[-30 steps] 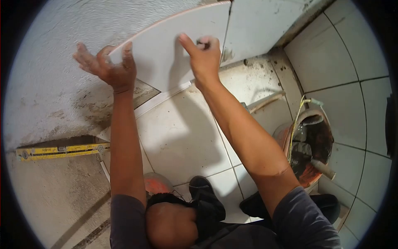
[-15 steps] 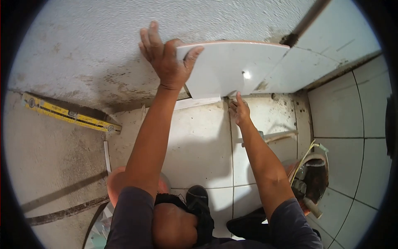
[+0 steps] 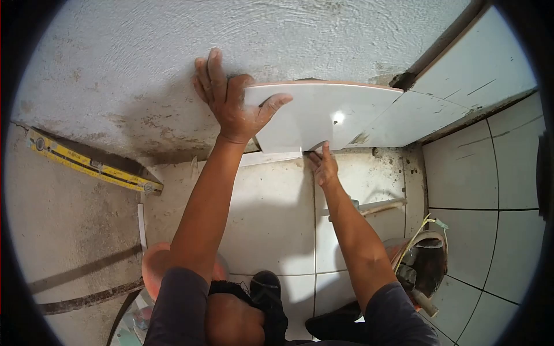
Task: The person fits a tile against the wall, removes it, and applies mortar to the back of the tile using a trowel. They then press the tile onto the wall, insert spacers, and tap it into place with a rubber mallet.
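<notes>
A glossy white wall tile (image 3: 314, 109) stands against the grey plastered wall, low down, with its reddish edge showing along the top. My left hand (image 3: 234, 109) grips its left edge: the thumb lies across the tile's face, and the other fingers stretch up beside the edge near the plaster. At the bottom edge, my right hand (image 3: 325, 167) has its thumb against the tile's face and its fingers bent below. A thin white strip (image 3: 271, 158) runs along the floor under the tile's left part. Whatever lies behind the tile is hidden.
A yellow spirit level (image 3: 92, 164) leans at the left. Right of my right forearm lies a wooden-handled tool (image 3: 384, 206), its head partly hidden. A bucket (image 3: 435, 259) holding tools stands at the right, near the tiled side wall (image 3: 461, 167). Another orange container (image 3: 154, 262) is beside my left arm.
The view has tilted up a little, so the tile and hands appear lower. My right hand has slid slightly left along the tile's bottom edge; my left hand keeps its hold.
</notes>
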The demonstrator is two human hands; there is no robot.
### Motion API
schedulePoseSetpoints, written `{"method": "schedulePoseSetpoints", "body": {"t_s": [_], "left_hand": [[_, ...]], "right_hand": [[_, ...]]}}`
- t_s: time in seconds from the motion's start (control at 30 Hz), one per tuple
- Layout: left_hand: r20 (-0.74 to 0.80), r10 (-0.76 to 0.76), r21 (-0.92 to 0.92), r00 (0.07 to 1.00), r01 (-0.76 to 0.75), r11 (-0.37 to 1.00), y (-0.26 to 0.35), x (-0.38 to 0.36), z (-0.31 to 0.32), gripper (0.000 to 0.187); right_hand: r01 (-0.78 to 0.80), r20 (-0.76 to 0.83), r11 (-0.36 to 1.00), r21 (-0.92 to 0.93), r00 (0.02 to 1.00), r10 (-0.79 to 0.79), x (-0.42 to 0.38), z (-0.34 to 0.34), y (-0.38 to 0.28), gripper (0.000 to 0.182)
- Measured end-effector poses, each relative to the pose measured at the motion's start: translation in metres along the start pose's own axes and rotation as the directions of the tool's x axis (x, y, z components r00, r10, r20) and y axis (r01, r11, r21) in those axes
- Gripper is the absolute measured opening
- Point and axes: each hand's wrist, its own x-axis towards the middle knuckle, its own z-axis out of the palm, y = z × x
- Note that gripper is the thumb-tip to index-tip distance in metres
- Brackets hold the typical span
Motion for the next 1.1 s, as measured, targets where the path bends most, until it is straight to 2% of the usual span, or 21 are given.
{"method": "schedulePoseSetpoints", "body": {"t_s": [0.1,0.17,0.23,0.3,0.37,0.63,0.77,0.93,1.1], "left_hand": [[-0.040,0.023,-0.058,0.999,-0.026,0.998,-0.003,-0.001,0.004,0.059],[-0.009,-0.008,-0.091,1.000,0.007,0.996,0.003,0.003,-0.002,0.060],[0.031,0.004,-0.007,0.999,-0.004,1.000,0.003,0.004,-0.003,0.060],[0.041,0.023,-0.027,0.999,-0.021,0.999,-0.001,0.002,-0.003,0.059],[0.056,0.042,-0.026,0.998,-0.041,0.999,-0.002,-0.001,-0.001,0.059],[0.076,-0.047,-0.033,0.996,0.049,0.998,0.001,0.000,-0.001,0.057],[0.088,-0.060,-0.042,0.994,0.063,0.997,0.008,0.002,-0.005,0.055],[0.052,0.006,-0.047,0.999,-0.004,0.999,0.004,0.003,-0.001,0.053],[0.065,0.007,0.006,0.998,-0.008,1.000,0.010,0.004,-0.002,0.052]], "right_hand": [[0.002,0.054,1.000,-0.028,0.999,-0.001,-0.007,0.003,-0.004,0.092],[0.030,0.011,0.999,0.041,0.999,-0.030,0.012,-0.007,0.008,0.069],[0.046,-0.027,0.999,0.000,0.999,-0.046,0.002,0.001,0.002,0.077],[0.000,0.004,0.996,-0.087,1.000,0.001,-0.003,0.003,-0.004,0.092],[0.012,-0.022,0.996,-0.086,1.000,-0.014,-0.004,0.004,-0.003,0.090],[0.058,-0.083,0.996,-0.068,0.995,-0.064,-0.003,0.007,0.000,0.079],[0.033,-0.076,0.996,-0.084,0.996,-0.039,-0.006,0.008,-0.003,0.086],[0.030,-0.028,0.995,-0.091,0.999,-0.033,0.002,0.004,0.003,0.095],[0.026,-0.066,0.994,-0.110,0.997,-0.034,-0.002,0.013,0.001,0.107]]}}
